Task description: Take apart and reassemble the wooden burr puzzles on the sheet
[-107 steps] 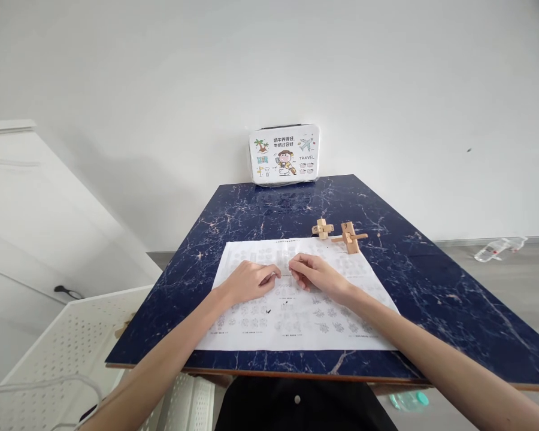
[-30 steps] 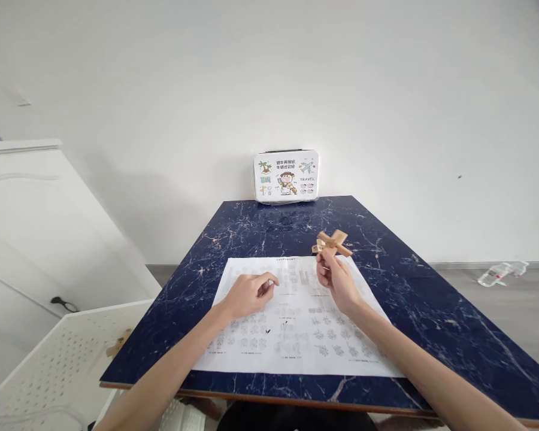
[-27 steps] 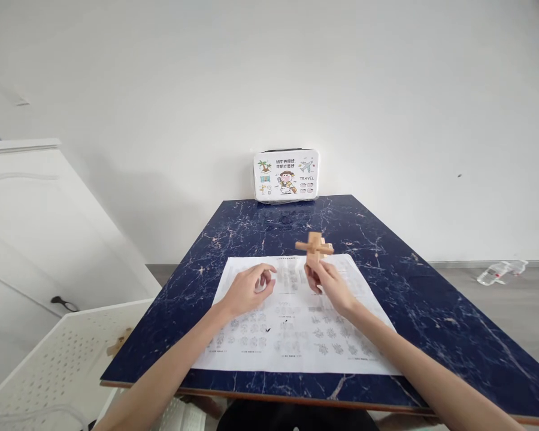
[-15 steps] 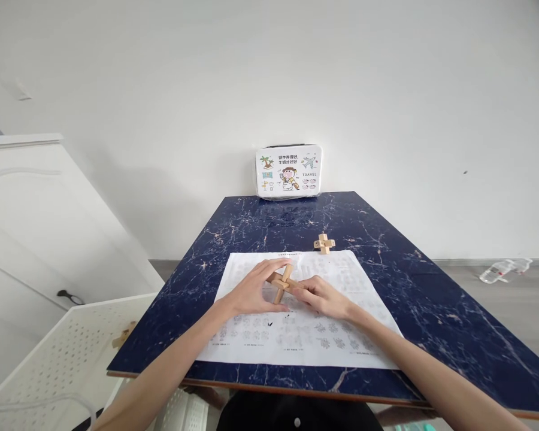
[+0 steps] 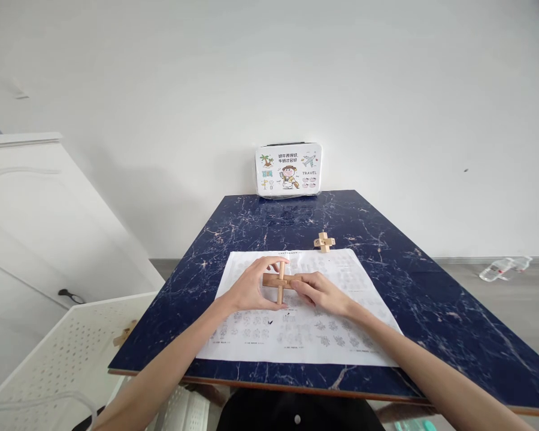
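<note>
The left hand (image 5: 248,287) has the cross (image 5: 279,282) by its rod (image 5: 281,269), thumb at the near end, fingertips at the far end. I see the right hand (image 5: 326,293) pinching the right end of its flat bar (image 5: 269,279). So the cross is between both hands, over the middle of the sheet (image 5: 296,336); I can't tell from here whether it touches it. A wooden knot (image 5: 324,242) sits at the sheet's far edge, clear of both hands. The case (image 5: 288,171) stands at the table's (image 5: 408,281) far end.
</note>
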{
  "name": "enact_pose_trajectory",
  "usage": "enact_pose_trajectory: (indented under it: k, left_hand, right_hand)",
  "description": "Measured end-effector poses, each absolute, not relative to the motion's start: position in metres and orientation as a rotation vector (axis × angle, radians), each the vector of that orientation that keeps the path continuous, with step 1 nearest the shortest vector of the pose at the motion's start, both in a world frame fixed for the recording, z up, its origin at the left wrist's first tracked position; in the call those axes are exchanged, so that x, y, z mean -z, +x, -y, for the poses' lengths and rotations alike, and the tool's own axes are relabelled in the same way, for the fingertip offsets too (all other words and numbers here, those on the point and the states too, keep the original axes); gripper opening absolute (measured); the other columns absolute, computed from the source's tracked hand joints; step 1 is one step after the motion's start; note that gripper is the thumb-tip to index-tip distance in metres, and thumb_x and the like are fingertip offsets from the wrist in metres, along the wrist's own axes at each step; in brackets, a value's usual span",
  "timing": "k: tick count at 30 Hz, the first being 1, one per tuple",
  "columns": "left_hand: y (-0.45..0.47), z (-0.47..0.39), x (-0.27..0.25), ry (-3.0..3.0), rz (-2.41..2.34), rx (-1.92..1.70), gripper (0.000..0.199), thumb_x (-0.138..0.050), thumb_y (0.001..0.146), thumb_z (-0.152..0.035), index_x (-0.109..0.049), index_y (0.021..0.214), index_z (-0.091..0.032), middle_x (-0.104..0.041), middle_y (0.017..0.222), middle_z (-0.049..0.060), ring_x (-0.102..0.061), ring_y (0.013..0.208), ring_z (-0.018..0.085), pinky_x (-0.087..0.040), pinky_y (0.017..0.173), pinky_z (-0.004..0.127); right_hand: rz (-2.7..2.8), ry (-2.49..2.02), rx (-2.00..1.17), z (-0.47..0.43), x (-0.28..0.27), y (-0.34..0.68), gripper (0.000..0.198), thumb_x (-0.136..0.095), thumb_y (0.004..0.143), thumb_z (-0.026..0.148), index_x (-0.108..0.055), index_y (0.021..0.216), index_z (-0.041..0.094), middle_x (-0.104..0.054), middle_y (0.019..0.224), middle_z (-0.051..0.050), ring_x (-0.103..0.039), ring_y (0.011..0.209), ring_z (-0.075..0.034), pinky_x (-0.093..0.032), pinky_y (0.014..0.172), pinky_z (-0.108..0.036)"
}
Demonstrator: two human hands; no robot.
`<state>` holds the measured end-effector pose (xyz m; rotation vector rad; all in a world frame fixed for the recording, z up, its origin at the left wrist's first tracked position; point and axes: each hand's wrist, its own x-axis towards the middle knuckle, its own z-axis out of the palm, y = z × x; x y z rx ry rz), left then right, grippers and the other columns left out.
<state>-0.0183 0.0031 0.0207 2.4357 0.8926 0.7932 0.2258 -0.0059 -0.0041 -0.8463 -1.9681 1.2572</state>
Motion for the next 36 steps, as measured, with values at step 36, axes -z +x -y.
enact_pose_trajectory:
  k: [36]
  left_hand:
    - [-0.020, -0.007, -0.009, 2.685, -0.900, -0.905, 0.095, -0.088, 0.069, -0.066, -0.053, 0.149, -0.027, -0.063, 0.132, 0.013, -0.061, 0.121, 0.035, -0.051, 0.105, 0.053]
  right_hand:
    - [2.080, -0.701, -0.497, 0.005, 0.018, 0.227, 0.011, -0.063, 0.102, 0.029, -0.062, 0.113, 0.025, -0.066, 0.107, -0.007, -0.064, 0.095, -0.023, -0.055, 0.083, -0.040]
